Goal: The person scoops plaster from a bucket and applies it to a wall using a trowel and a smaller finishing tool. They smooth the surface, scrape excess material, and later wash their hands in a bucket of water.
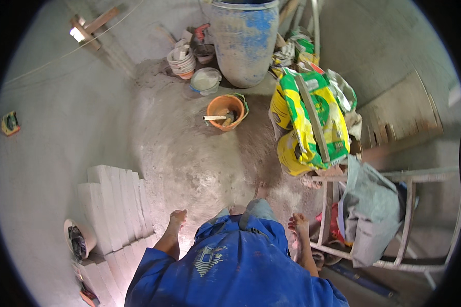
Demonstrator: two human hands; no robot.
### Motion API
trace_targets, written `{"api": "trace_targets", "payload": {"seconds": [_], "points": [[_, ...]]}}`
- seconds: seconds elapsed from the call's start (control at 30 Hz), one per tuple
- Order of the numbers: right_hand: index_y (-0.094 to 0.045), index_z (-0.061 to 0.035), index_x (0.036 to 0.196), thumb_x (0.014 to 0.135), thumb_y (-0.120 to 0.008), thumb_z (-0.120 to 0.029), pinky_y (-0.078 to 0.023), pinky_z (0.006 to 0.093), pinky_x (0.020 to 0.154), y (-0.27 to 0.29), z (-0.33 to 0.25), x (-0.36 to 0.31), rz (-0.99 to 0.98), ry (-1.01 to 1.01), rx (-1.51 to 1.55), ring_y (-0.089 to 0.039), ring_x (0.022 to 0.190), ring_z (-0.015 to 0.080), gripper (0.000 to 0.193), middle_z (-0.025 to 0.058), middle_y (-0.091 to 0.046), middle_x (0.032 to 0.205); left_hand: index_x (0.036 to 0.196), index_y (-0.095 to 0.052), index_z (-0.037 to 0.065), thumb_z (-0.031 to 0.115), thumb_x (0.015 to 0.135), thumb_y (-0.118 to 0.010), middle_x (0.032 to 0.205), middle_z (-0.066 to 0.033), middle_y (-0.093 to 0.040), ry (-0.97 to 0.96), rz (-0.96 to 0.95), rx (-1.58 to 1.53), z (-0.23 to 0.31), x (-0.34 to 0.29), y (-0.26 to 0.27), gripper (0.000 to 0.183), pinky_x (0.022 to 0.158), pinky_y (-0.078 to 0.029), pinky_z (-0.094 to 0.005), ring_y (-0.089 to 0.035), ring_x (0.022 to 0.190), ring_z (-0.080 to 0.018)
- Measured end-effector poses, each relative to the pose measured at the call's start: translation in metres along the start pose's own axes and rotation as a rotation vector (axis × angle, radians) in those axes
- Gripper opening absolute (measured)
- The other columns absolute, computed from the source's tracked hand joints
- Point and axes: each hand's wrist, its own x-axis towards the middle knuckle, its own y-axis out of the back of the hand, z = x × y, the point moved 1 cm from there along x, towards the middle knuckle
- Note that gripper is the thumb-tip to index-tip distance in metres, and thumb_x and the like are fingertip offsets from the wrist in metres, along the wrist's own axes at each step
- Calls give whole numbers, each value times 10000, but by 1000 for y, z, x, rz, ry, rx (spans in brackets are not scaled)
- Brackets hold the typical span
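My left hand [177,218] hangs beside my body over the grey floor, with its fingers loosely bent and nothing seen in it. On the other side my right hand [299,223] hangs near the ladder, its fingers also loosely curled and apart, with no object visible in them. Ahead of me on the floor stands an orange bucket [215,106] with a green handle. Inside it lie hand tools, and a pale handle [214,117] sticks out over its rim; the tool heads are partly hidden. Neither hand touches anything that I can see.
Pale blocks [112,204] are stacked at left, near a white bucket [87,235]. A large blue drum [245,46] stands at the back, beside stacked buckets [181,62] and a clear tub [206,80]. Yellow-green bags [335,115] and a ladder [410,220] draped with grey cloth [371,210] occupy the right.
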Motion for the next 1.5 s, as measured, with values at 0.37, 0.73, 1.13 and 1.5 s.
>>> {"api": "trace_targets", "payload": {"seconds": [0.37,0.73,1.13,1.5], "points": [[-622,-11,951,982,-605,-228,-462,264,486,-100,-309,158,-351,381,-209,-580,534,129,220,56,-625,749,1189,-617,115,441,909,-633,1014,-40,-657,-72,-39,-367,136,-20,-85,430,673,-463,-368,-613,879,-176],[-624,-37,942,967,-612,-94,-467,235,582,-273,-553,206,-563,659,-322,-562,638,82,64,5,-606,780,1150,-588,116,385,928,-616,949,-42,-635,183,13,-417,211,54,-102,350,620,-470,-393,-589,772,-192],[-674,5,1045,987,-627,-252,-501,267,686,-364,-903,195,-544,1159,-478,-592,756,98,268,13,-651,852,1199,-637,9,322,971,-652,1064,-84,-676,-964,233,-272,735,51,-1,387,878,-494,-306,-620,987,-151],[-663,-10,870,828,-639,-167,-518,376,702,-561,-1122,387,-910,1338,-1215,-657,757,267,165,131,-680,860,1210,-627,14,282,943,-657,1109,-133,-680,-1355,98,34,1123,-68,-36,379,934,-496,-319,-652,1048,-225]]}}
